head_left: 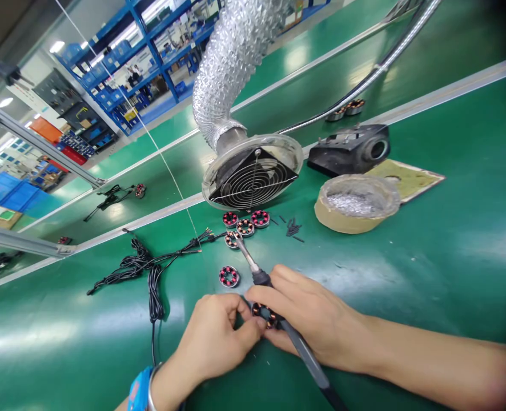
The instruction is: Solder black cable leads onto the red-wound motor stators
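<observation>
My left hand (216, 334), with a blue band at its wrist, pinches the near left edge of a small motor stator (271, 318) with copper windings. The soldering iron (306, 355) lies in my right hand (315, 314), its metal tip pointing away toward the fume hood. Fingers of the same right hand also steady the stator from the right. My fingertips partly cover the stator. Just beyond my hands sits a stator with red windings (229, 277). Several more stators (245, 228) are grouped farther back, and the iron's tip overlaps one of them in view.
A fume extractor (253, 177) with a foil duct stands behind the stators. Short black sleeves (293, 228) lie right of them. Bundled black cables (154, 291) are at left. A tape-roll bowl with foil (358, 208) and a black soldering-iron holder (351, 149) stand at right.
</observation>
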The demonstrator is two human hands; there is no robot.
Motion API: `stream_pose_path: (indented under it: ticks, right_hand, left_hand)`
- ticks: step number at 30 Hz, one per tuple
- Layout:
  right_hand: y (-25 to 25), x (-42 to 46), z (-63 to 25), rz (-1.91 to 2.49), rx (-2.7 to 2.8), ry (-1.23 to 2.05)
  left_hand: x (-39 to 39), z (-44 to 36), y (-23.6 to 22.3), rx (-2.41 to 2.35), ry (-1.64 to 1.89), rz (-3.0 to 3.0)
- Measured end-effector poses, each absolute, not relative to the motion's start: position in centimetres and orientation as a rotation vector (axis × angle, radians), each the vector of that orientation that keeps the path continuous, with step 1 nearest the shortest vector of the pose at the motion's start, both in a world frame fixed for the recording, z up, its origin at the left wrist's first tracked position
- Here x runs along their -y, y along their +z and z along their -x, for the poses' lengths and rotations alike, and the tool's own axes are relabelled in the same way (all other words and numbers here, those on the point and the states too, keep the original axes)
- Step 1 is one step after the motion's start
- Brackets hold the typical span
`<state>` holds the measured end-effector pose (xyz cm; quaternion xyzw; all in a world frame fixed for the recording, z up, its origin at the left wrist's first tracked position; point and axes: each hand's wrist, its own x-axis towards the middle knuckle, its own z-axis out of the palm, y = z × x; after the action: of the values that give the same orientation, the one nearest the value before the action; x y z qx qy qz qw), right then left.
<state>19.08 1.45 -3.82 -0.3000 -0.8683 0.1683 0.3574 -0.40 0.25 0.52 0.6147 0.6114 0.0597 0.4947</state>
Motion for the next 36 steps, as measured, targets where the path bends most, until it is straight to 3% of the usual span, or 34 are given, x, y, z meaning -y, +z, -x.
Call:
stream_pose_path:
  ticks: [7, 14, 21, 26, 36]
  right_hand:
    - [-3.9, -1.4, -19.3, 0.801, 2.237, 0.472]
    - [-3.8, -1.3, -19.4, 0.769, 2.251, 0.568]
    - [-3.8, -1.3, -19.5, 0.712, 2.246, 0.652]
    - [-3.8, -1.4, -19.4, 0.719, 2.228, 0.621]
    - [-3.7, -1.4, -19.5, 0.738, 2.239, 0.562]
  left_hand:
    - [-2.0, 1.4, 1.0, -1.488, 0.513, -1.307]
    - [-1.1, 1.2, 0.5, -1.404, 0.206, -1.431]
    - [-2.0, 1.0, 1.6, -1.283, 0.429, -1.240]
    - [-1.3, 1.4, 1.4, -1.334, 0.211, -1.295]
    - [-1.1, 1.3, 1.3, -1.333, 0.324, -1.250]
